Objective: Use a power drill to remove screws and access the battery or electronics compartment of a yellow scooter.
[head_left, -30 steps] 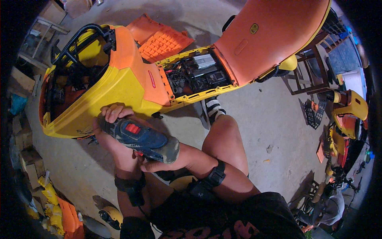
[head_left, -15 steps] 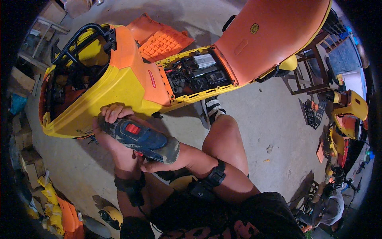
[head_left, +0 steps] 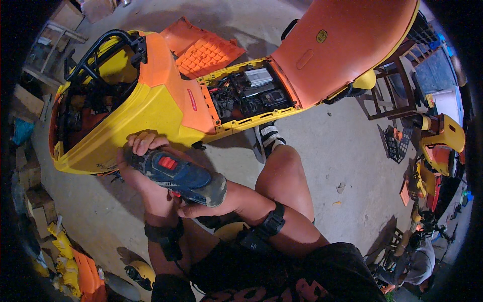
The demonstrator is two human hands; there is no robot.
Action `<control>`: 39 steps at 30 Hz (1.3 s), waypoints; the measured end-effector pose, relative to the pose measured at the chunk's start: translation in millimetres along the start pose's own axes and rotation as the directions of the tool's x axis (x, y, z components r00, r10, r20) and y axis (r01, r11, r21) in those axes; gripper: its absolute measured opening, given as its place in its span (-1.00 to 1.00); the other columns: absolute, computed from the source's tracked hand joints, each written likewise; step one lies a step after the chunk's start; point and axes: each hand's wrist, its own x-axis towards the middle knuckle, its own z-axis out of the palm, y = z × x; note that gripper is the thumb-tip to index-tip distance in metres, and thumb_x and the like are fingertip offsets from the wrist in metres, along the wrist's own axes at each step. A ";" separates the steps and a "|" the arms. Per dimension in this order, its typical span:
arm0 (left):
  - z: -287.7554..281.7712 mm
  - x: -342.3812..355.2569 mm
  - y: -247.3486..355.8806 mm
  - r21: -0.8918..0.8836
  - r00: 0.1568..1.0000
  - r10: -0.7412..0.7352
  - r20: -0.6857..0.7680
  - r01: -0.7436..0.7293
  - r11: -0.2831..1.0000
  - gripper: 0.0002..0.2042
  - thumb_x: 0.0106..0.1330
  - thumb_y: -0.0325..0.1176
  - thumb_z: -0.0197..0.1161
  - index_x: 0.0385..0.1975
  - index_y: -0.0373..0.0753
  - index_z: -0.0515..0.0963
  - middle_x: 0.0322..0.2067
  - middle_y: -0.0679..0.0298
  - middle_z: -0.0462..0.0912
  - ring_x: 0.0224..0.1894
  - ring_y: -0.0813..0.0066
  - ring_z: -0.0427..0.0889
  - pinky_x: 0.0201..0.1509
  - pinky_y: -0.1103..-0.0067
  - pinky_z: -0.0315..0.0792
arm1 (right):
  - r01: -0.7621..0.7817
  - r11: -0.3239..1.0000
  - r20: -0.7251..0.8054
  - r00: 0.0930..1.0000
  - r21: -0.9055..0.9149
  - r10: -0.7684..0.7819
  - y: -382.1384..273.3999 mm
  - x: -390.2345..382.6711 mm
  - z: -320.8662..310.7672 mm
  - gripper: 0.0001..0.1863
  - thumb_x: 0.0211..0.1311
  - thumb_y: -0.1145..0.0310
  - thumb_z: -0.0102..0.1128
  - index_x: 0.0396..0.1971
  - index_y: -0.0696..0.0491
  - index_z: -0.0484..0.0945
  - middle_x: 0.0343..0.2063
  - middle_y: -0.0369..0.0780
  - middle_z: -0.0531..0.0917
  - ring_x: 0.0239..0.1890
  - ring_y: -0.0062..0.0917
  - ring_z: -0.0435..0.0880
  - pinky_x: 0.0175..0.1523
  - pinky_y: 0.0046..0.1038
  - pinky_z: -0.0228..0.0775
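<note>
Drill (head_left: 188, 174), dark blue with a red switch, is held in front of the person, on the near side of a yellow and orange vehicle (head_left: 143, 113). The left hand (head_left: 142, 143) is wrapped around the drill's left end; the right hand (head_left: 195, 210), partly hidden beneath, is clamped on its grip. Farther right, wires (head_left: 224, 100) fill an open compartment (head_left: 254, 118).

grey floor (head_left: 347, 161) under brown wooden furniture (head_left: 408, 83)
</note>
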 end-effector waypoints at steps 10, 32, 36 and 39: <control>1.3 0.0 -0.4 -0.011 0.999 -0.007 -0.034 0.007 1.000 -0.75 0.26 -0.09 -0.09 -0.49 -0.12 0.30 -0.56 0.41 0.26 -0.49 0.58 0.34 -0.20 0.56 0.25 | -0.044 0.994 -0.022 0.999 0.099 0.047 -3.3 -1.3 1.3 -0.26 -0.13 0.48 0.47 0.12 0.07 0.30 -0.21 -0.25 0.60 -0.13 -0.51 0.56 0.07 -0.41 0.40; -3.8 0.6 4.0 0.012 1.000 -0.007 -0.021 0.007 1.000 -0.75 0.25 -0.07 -0.08 -0.48 -0.11 0.30 -0.55 0.42 0.25 -0.48 0.58 0.34 -0.21 0.54 0.25 | 0.062 0.997 -0.025 0.998 0.040 -0.061 7.9 3.1 3.3 -0.39 -0.12 0.50 0.45 0.00 0.06 0.39 -0.24 -0.27 0.57 -0.16 -0.54 0.55 0.02 -0.42 0.42; 2.0 0.3 -1.4 0.043 1.000 -0.006 -0.019 0.007 0.999 -0.73 0.25 -0.06 -0.08 -0.48 -0.12 0.30 -0.55 0.41 0.26 -0.48 0.57 0.34 -0.21 0.54 0.26 | 0.077 0.994 -0.043 0.996 0.076 -0.074 8.8 1.0 2.7 -0.42 -0.13 0.51 0.46 -0.03 0.06 0.41 -0.23 -0.27 0.57 -0.15 -0.55 0.54 0.04 -0.43 0.41; 0.4 0.4 0.4 0.009 1.000 -0.013 -0.015 0.013 1.000 -0.73 0.25 -0.05 -0.09 -0.48 -0.14 0.31 -0.55 0.40 0.27 -0.47 0.56 0.35 -0.21 0.54 0.25 | 0.019 0.997 -0.021 1.000 0.069 -0.017 -0.3 0.7 1.6 -0.45 -0.13 0.50 0.46 -0.06 0.06 0.43 -0.24 -0.28 0.58 -0.16 -0.55 0.55 0.02 -0.44 0.42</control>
